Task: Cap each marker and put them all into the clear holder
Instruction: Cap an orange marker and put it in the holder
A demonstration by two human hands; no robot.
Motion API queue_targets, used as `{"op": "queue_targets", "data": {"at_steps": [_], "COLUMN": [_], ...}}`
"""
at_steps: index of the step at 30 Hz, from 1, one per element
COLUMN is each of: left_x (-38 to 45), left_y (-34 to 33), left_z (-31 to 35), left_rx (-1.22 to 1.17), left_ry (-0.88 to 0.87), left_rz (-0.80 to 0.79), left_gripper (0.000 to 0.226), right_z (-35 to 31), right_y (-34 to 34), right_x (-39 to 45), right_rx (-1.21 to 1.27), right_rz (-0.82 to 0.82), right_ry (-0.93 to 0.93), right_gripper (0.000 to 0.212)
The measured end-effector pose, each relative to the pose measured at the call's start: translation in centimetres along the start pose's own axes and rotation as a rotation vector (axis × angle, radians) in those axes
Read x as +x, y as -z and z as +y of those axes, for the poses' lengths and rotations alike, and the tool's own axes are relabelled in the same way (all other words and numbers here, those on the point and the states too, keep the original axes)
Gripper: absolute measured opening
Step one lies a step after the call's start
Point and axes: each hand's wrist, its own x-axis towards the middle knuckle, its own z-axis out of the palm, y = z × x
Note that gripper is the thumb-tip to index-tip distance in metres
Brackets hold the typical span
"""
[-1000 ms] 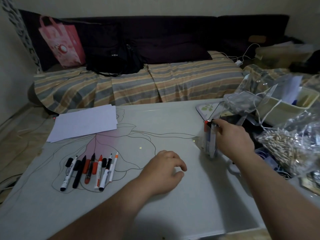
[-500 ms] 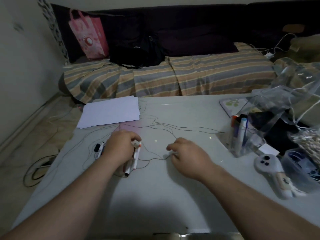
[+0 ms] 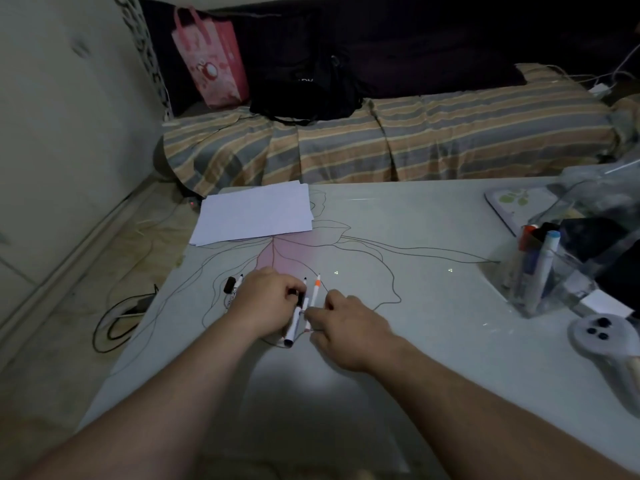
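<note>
Several uncapped markers lie in a row on the table, mostly under my left hand [image 3: 268,301]. That hand curls over them and its fingers pinch a small black cap [image 3: 294,293]. A black-tipped marker [image 3: 295,320] lies beside its thumb. My right hand [image 3: 349,325] pinches the lower end of the orange-banded marker [image 3: 314,295], which still lies on the table. Another black-tipped marker [image 3: 232,294] and a loose black cap [image 3: 229,285] lie left of my left hand. The clear holder [image 3: 540,271] stands at the right with several capped markers upright in it.
A stack of white paper [image 3: 256,214] lies at the table's far left. A white game controller [image 3: 602,336], plastic bags and a dark box crowd the right edge. A striped couch with a pink bag [image 3: 209,58] stands behind the table. Cables trail on the floor at the left.
My right hand left the holder and came left to the marker row, now pinching the orange-banded marker. My left hand moved onto the markers and closed over them. The view swung left.
</note>
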Motion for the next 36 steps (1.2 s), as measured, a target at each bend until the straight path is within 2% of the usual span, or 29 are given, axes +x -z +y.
{"op": "queue_targets", "data": {"at_steps": [5, 9, 13, 21, 26, 29, 36], "left_x": [0.5, 0.6, 0.4, 0.5, 0.7, 0.9, 0.8], "left_y": [-0.9, -0.7, -0.4, -1.2, -0.9, -0.6, -1.3], "left_z": [0.6, 0.6, 0.9, 1.7, 2.4, 2.7, 5.0], "left_rx": [0.054, 0.088, 0.197, 0.209, 0.128, 0.186, 0.346], "left_ry": [-0.011, 0.003, -0.006, -0.012, 0.024, 0.082, 0.068], "left_rz": [-0.048, -0.038, -0.027, -0.030, -0.043, -0.013, -0.029], "left_gripper": [0.028, 0.029, 0.039, 0.031, 0.046, 0.051, 0.031], "right_z": [1.1, 2.1, 3.1, 5.4, 6.4, 7.0, 8.4], "right_y": [0.2, 0.2, 0.4, 2.0, 3.3, 3.7, 3.9], "right_x": [-0.2, -0.6, -0.5, -2.7, -4.4, -5.1, -6.5], "right_rx": [0.006, 0.007, -0.042, -0.004, 0.020, 0.032, 0.073], "right_rz": [0.127, 0.091, 0.158, 0.109, 0.083, 0.081, 0.086], "right_ry": [-0.101, -0.122, -0.186, -0.269, -0.338, -0.374, -0.406], "right_gripper": [0.036, 0.036, 0.031, 0.019, 0.020, 0.025, 0.032]}}
